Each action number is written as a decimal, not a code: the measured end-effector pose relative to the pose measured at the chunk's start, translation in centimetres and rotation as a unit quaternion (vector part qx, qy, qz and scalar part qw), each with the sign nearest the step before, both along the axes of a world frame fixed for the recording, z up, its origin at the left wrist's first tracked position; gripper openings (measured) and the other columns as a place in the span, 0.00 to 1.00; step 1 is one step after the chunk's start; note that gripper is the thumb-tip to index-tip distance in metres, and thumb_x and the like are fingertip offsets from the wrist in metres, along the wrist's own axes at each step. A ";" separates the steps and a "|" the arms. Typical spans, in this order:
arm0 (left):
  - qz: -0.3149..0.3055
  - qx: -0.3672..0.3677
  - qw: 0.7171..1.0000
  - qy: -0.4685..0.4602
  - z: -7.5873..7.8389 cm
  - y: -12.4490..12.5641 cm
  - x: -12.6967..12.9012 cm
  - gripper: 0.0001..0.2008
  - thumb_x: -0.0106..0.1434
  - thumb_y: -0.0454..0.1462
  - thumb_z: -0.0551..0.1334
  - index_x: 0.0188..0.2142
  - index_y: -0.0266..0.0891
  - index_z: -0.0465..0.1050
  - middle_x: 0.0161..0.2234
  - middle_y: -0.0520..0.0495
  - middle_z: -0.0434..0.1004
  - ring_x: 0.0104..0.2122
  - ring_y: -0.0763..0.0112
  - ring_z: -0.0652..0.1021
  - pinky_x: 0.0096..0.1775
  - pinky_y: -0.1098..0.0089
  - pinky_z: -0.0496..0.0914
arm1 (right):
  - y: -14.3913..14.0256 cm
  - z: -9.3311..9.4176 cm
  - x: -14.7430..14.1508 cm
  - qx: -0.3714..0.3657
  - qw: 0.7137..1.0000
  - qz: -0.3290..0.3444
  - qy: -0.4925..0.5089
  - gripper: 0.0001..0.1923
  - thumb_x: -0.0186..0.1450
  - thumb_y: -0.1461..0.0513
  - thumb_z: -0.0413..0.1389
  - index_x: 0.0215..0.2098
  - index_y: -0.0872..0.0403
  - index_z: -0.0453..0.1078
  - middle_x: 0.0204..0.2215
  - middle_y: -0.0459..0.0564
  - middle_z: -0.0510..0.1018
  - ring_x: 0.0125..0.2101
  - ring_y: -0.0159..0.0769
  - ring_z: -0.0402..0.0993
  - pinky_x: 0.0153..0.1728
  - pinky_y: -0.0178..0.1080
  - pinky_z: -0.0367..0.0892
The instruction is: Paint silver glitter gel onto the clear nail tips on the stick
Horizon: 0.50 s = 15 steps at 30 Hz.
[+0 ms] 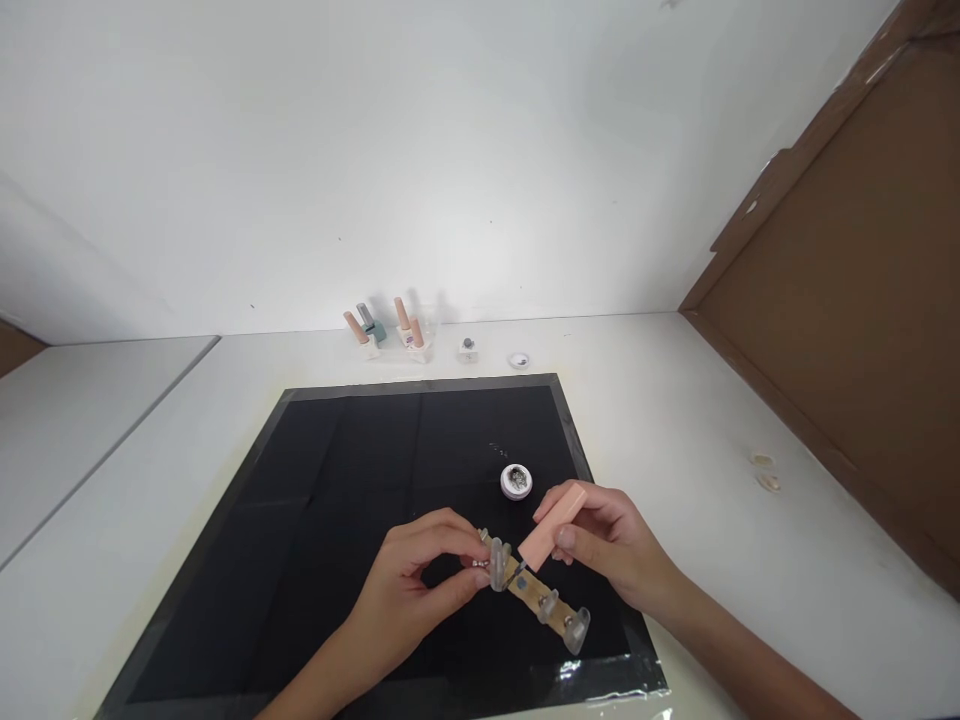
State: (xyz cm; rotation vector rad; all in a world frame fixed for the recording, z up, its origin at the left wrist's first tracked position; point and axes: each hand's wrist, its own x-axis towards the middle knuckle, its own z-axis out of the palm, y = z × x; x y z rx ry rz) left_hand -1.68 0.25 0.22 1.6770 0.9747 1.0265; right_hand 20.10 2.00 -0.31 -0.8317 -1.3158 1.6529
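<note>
Between the thumb and fingers of my left hand (427, 570) is the small metal stem of a clear false nail (498, 564), held upright above a wooden strip. My right hand (600, 535) grips a nail polish brush (551, 527) by its peach cap. Its dark bristles point down to the left, at or very close to the false nail; contact is hard to make out. The wooden strip (531, 588) lies slanted on the black mat (360, 480) and bears more clear false nails (577, 630) toward its near end.
A small round white pot (516, 482) with dark, shiny contents stands on the mat behind my hands. Several nail polish bottles (416, 345), a small clear jar (468, 350) and a round lid (519, 360) line the back wall. Cardboard (847, 300) rises at the right.
</note>
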 end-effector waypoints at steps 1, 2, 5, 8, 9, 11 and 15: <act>-0.005 0.002 1.000 0.000 0.0 0.0 0.0 0.05 0.56 0.31 0.65 0.31 0.40 0.79 0.28 0.45 0.79 0.27 0.68 0.77 0.31 0.70 0.71 | 0.0 0.0 0.0 0.003 1.000 -0.002 -0.004 0.10 0.60 0.55 0.61 0.33 0.53 0.75 0.27 0.47 0.75 0.23 0.28 0.69 0.25 0.33 0.67; -0.010 0.003 1.000 0.000 0.0 0.0 -0.1 0.05 0.56 0.31 0.65 0.31 0.40 0.79 0.28 0.45 0.79 0.27 0.68 0.78 0.31 0.70 0.71 | 0.0 0.0 -0.1 0.009 1.000 -0.003 -0.010 0.09 0.60 0.55 0.61 0.33 0.53 0.74 0.28 0.47 0.76 0.24 0.29 0.69 0.26 0.33 0.68; -0.024 0.007 1.000 0.000 0.0 0.0 -0.1 0.06 0.56 0.30 0.65 0.31 0.41 0.80 0.28 0.45 0.79 0.27 0.67 0.78 0.31 0.70 0.71 | -0.1 0.1 -0.2 0.039 0.998 -0.016 -0.036 0.08 0.61 0.56 0.60 0.33 0.53 0.74 0.29 0.48 0.77 0.26 0.31 0.71 0.28 0.34 0.68; -0.034 0.012 0.999 -0.006 0.0 0.0 -0.1 0.07 0.56 0.30 0.65 0.32 0.41 0.80 0.28 0.44 0.80 0.27 0.67 0.78 0.31 0.70 0.72 | -0.1 0.2 -0.3 0.072 0.994 -0.041 -0.067 0.07 0.62 0.56 0.59 0.32 0.52 0.74 0.30 0.47 0.77 0.27 0.30 0.70 0.28 0.33 0.67; -0.036 0.013 0.999 -0.007 0.0 0.0 -0.1 0.07 0.56 0.30 0.65 0.33 0.41 0.80 0.28 0.44 0.80 0.28 0.67 0.78 0.31 0.70 0.72 | -0.1 0.3 -0.3 0.081 0.993 -0.050 -0.076 0.08 0.62 0.56 0.59 0.31 0.52 0.74 0.29 0.47 0.77 0.26 0.30 0.70 0.27 0.33 0.66; -0.039 0.017 0.999 -0.007 0.0 0.1 -0.1 0.08 0.56 0.29 0.65 0.33 0.41 0.80 0.29 0.45 0.79 0.28 0.68 0.78 0.32 0.70 0.72 | -0.1 0.5 -0.5 0.093 0.989 -0.068 -0.093 0.09 0.62 0.55 0.59 0.29 0.52 0.74 0.28 0.47 0.77 0.25 0.30 0.69 0.26 0.33 0.65; -0.044 0.023 0.999 -0.008 0.0 0.0 -0.1 0.08 0.56 0.29 0.65 0.33 0.42 0.80 0.29 0.45 0.79 0.28 0.68 0.78 0.31 0.71 0.72 | -0.1 0.9 -0.6 0.114 0.981 -0.100 -0.124 0.11 0.63 0.55 0.57 0.27 0.52 0.75 0.26 0.48 0.78 0.24 0.32 0.69 0.23 0.34 0.64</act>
